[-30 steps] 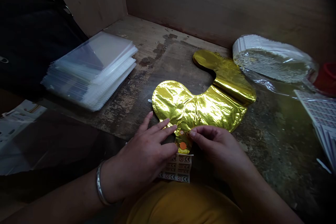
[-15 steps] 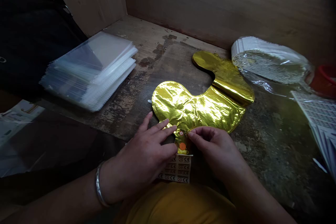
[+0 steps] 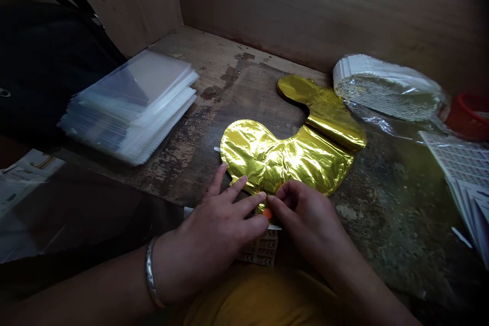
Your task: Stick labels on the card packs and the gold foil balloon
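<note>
A flat gold foil balloon [image 3: 290,153] lies on the worn wooden table [image 3: 237,91], its neck with an orange dot pointing toward me. My left hand [image 3: 214,234] rests on the neck with fingers stretched out, a silver bangle on the wrist. My right hand [image 3: 305,219] is curled, its fingertips pinched at the balloon's neck beside the orange dot. A small sheet of printed stickers [image 3: 262,252] lies under both hands, partly hidden.
A stack of clear plastic bags [image 3: 133,107] sits at the left. At the right lie a wrapped bundle of white sheets [image 3: 385,89], a red container [image 3: 468,114] and sticker sheets [image 3: 462,163]. Wooden walls close in the back and left.
Both hands have shifted closer together over the balloon's neck, now covering most of the orange dot and the sticker sheet. The view has tilted slightly.
</note>
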Tool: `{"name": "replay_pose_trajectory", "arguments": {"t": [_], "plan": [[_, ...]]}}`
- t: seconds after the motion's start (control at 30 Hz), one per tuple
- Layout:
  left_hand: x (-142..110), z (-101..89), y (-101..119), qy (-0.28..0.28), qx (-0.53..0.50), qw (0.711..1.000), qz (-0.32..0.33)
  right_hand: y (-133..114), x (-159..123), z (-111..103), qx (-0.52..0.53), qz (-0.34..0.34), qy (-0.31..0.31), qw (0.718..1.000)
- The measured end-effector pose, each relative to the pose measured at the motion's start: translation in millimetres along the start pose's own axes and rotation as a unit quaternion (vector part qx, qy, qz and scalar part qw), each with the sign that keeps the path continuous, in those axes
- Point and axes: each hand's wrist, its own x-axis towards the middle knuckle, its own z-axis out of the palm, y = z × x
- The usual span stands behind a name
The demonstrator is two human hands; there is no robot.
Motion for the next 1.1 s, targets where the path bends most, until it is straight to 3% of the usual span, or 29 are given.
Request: {"name": "replay_pose_trajectory", "arguments": {"t": [0.07, 0.13, 0.33, 0.47, 0.53, 0.6, 0.67, 0.7, 0.8, 0.93, 1.1], "plan": [[-0.1, 4.4, -0.5, 0.024, 0.003, 1.000, 0.004, -2.6, -3.3, -2.6, -0.135, -0.035, 0.054, 0.989], [-0.7, 9.2, -1.6, 0.052, 0.009, 0.999, 0.009, -3.6, -3.7, -2.8, -0.199, -0.064, 0.109, 0.972], [-2.1, 7.2, -4.1, 0.032, -0.015, 0.999, -0.003, 17.9, 7.9, 6.3, -0.191, -0.119, 0.159, 0.961], [-3.0, -1.2, -6.4, 0.006, -0.036, 0.999, -0.010, 33.4, 4.1, -6.5, -0.169, -0.191, 0.234, 0.938], [-5.1, -4.7, -6.5, 0.008, -0.031, 0.999, -0.008, 33.9, -2.6, -14.2, -0.167, -0.295, 0.213, 0.916], [-9.1, -7.9, -5.0, 0.010, -0.027, 1.000, 0.004, 31.8, -9.0, -17.5, -0.172, -0.391, 0.104, 0.898], [-14.6, -11.5, -2.3, 0.014, -0.030, 0.999, 0.020, 30.3, -12.3, -16.0, -0.161, -0.424, -0.002, 0.891], [-17.3, -13.4, -0.6, 0.016, -0.033, 0.999, 0.022, 30.3, -12.4, -14.1, -0.148, -0.420, -0.019, 0.895], [-22.3, -18.9, 4.7, 0.027, -0.046, 0.999, 0.009, 30.7, -8.9, -6.8, -0.126, -0.434, 0.023, 0.892], [-18.6, -24.0, 10.7, 0.024, -0.067, 0.997, -0.008, 26.9, -5.2, 0.1, -0.144, -0.488, 0.094, 0.856], [-13.3, -27.5, 14.5, 0.005, -0.078, 0.997, -0.017, 26.3, -5.4, 0.4, -0.150, -0.496, 0.109, 0.848]]}}
